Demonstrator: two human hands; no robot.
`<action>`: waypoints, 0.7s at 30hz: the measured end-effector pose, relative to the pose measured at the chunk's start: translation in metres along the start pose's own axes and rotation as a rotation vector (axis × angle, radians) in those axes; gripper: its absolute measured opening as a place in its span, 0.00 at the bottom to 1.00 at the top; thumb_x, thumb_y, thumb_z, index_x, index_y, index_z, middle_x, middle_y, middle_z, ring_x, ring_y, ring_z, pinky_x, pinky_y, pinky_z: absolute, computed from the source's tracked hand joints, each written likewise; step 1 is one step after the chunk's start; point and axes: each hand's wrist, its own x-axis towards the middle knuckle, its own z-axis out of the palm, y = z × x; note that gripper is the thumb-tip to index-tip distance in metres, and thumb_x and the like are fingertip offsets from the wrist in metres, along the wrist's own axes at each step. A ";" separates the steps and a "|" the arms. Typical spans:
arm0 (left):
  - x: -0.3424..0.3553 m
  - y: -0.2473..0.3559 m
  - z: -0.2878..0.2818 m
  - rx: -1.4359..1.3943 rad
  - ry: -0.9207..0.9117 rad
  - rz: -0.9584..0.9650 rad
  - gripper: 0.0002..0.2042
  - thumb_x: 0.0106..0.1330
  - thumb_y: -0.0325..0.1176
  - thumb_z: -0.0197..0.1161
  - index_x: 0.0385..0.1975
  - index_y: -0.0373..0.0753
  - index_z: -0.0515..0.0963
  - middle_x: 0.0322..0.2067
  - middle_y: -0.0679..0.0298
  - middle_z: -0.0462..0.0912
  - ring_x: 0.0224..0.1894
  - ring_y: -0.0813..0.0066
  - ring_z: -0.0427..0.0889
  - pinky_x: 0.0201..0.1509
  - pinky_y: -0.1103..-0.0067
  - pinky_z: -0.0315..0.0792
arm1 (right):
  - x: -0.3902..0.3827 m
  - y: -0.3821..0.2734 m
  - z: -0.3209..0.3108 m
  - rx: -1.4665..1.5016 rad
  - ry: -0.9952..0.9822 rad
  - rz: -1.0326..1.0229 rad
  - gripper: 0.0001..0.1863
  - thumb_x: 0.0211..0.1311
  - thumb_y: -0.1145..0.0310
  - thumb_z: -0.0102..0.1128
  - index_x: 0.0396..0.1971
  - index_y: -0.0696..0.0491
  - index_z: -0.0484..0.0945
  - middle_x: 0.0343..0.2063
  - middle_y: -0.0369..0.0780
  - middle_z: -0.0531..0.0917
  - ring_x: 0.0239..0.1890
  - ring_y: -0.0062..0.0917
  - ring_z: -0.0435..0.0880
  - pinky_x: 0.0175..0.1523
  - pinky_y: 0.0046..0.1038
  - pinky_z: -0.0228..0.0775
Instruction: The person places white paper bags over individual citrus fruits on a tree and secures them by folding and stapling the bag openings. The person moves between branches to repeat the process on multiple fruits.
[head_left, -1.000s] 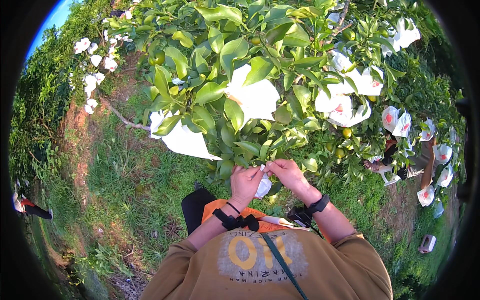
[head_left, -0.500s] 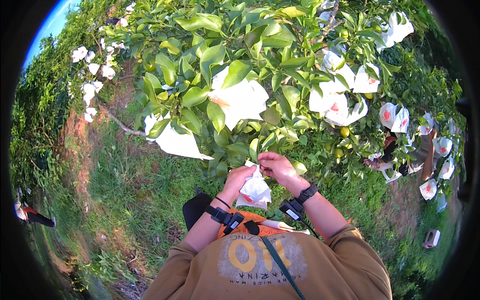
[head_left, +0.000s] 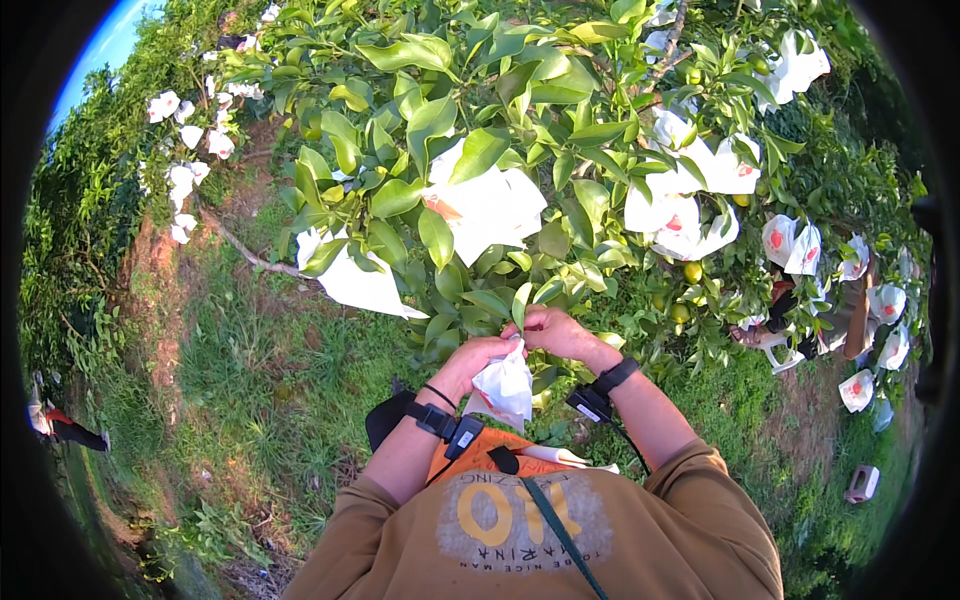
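Note:
My left hand (head_left: 483, 357) and my right hand (head_left: 561, 332) meet at the neck of a white paper bag (head_left: 505, 389) that hangs from a low twig of a leafy fruit tree (head_left: 470, 120). Both hands pinch the bag's gathered top, fingers closed around it. The bag's body droops below my hands, crumpled and full-looking. What is inside it is hidden. Black bands sit on both wrists.
Several more white paper bags (head_left: 487, 206) hang among the green leaves, and small yellow-green fruits (head_left: 692, 271) show at right. Another person (head_left: 830, 320) crouches at the right by the tree. Grass and red soil (head_left: 160, 300) lie below at left. An orange pouch (head_left: 480, 455) hangs at my chest.
My hands have shifted slightly right and lower. The white bag, small between my fingers before, now hangs down fully below them.

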 end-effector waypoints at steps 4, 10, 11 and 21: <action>-0.003 0.002 -0.005 0.054 0.006 -0.019 0.13 0.64 0.39 0.60 0.37 0.34 0.79 0.33 0.65 0.81 0.32 0.78 0.80 0.37 0.80 0.74 | -0.003 -0.008 -0.006 -0.342 0.027 0.054 0.08 0.56 0.74 0.58 0.35 0.58 0.81 0.27 0.35 0.81 0.30 0.19 0.78 0.36 0.20 0.71; 0.003 -0.003 -0.008 0.303 0.174 0.238 0.11 0.62 0.33 0.63 0.41 0.37 0.74 0.28 0.66 0.81 0.29 0.82 0.78 0.34 0.84 0.72 | -0.013 -0.021 -0.006 -0.105 0.075 0.239 0.07 0.57 0.71 0.60 0.30 0.59 0.80 0.22 0.33 0.80 0.24 0.15 0.76 0.31 0.20 0.69; 0.003 -0.003 -0.008 0.367 0.214 0.266 0.12 0.62 0.32 0.63 0.43 0.38 0.73 0.27 0.66 0.81 0.29 0.83 0.78 0.33 0.84 0.71 | -0.012 -0.022 -0.005 -0.028 0.087 0.275 0.07 0.57 0.71 0.61 0.30 0.59 0.79 0.22 0.33 0.80 0.24 0.14 0.76 0.30 0.19 0.69; -0.013 -0.007 0.016 0.879 0.365 0.720 0.13 0.60 0.32 0.63 0.44 0.41 0.73 0.25 0.63 0.82 0.25 0.72 0.76 0.36 0.78 0.69 | -0.015 -0.020 -0.002 0.023 0.168 0.274 0.06 0.55 0.71 0.62 0.28 0.58 0.80 0.22 0.34 0.80 0.24 0.14 0.77 0.30 0.18 0.69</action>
